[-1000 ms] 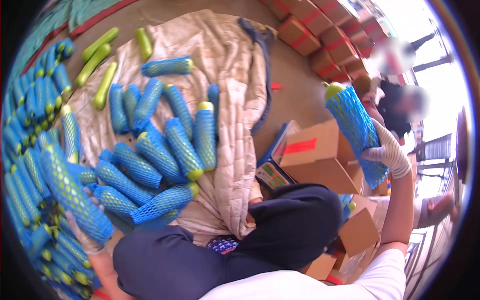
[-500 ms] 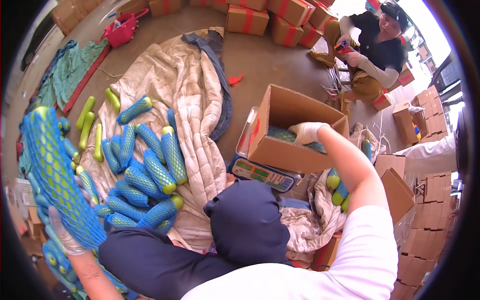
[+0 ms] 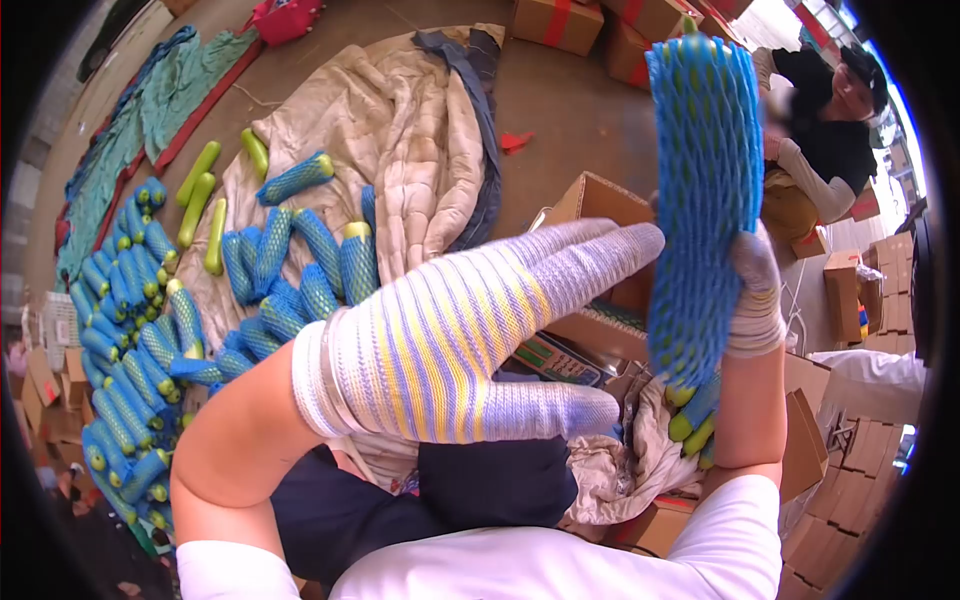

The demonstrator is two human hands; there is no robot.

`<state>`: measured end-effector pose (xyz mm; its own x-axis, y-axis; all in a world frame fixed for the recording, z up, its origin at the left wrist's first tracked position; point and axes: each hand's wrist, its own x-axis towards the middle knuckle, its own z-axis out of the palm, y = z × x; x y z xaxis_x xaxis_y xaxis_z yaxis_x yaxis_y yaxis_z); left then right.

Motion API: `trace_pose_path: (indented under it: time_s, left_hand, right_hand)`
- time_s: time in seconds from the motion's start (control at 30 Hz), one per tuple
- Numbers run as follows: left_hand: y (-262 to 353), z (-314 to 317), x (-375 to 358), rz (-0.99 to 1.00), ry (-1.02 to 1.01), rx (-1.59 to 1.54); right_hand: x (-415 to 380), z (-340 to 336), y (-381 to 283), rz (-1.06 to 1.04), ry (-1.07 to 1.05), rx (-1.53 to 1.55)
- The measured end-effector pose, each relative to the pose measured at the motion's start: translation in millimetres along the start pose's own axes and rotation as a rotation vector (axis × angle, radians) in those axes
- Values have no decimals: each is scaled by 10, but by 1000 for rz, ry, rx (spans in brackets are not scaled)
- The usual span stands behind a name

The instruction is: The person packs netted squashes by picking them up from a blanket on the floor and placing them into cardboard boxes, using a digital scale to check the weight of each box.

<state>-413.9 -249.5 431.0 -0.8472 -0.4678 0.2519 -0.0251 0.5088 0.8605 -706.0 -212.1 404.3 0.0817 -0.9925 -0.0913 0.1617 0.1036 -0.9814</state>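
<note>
Head view: extends the left hand (image 3: 450, 345) flat and open, with fingertips close beside a blue-netted gourd (image 3: 705, 190); cannot tell whether touching. Grips that gourd low down with the right hand (image 3: 757, 300), holding it upright before an open carton (image 3: 610, 340) by a scale (image 3: 555, 362). Could drop it, probably, by clutching loose mesh rather than firm body, or bruise it by knocking the carton's edge with the opening partly masked. Beyond, shows more netted gourds (image 3: 283, 320) on a beige quilt (image 3: 350, 105), then a person (image 3: 838, 145) in a dark top. Compared with half a second ago, no longer holds a gourd in the left hand or reaches into the carton with the right; now raises one there, likely the same.
</note>
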Motion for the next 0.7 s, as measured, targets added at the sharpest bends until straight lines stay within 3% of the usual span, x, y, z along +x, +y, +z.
trace_pose_path:
  time_s: [0.03, 0.1, 0.17, 0.23, 0.27, 0.33, 0.4, 0.43, 0.53, 0.6, 0.67, 0.7]
  left_hand:
    - [11, -70, -74, 15, 34, 110]
    - [-111, -324, -543, -210, 278, 167]
    - [-270, -526, -1229, -381, 565, 103]
    - [-374, -669, -2014, -535, 739, 70]
    - [-353, -668, -2373, -629, 836, 17]
    - [-523, -499, -3223, -788, 1043, -24]
    - [-543, -250, -3875, -1027, 1069, 11]
    - [-618, -86, -4224, -1124, 1070, 63]
    - [-662, 301, -4926, -1365, 1092, 89]
    - [-858, 497, -5387, -1442, 1143, 70]
    - [-1020, 570, -5783, -1471, 1367, 64]
    - [-1015, 511, -5928, -1477, 1385, 62]
  right_hand:
    - [8, -130, -66, -24, 36, -110]
    - [18, -214, -4, -130, 217, -397]
    - [94, -507, 367, -113, 179, -673]
    - [226, -671, 688, 34, -37, -1016]
    - [290, -875, 975, -6, -107, -1197]
    - [436, -957, 1275, 159, -71, -924]
    - [778, -1543, 1890, 344, -12, -597]
    - [845, -1543, 1970, 334, -58, -722]
    - [829, -1265, 1738, 166, -364, -1475]
    - [789, -1130, 1397, 110, -473, -1614]
    - [789, -827, 1002, 133, -372, -1581]
    - [800, -644, 791, 151, -286, -1552]
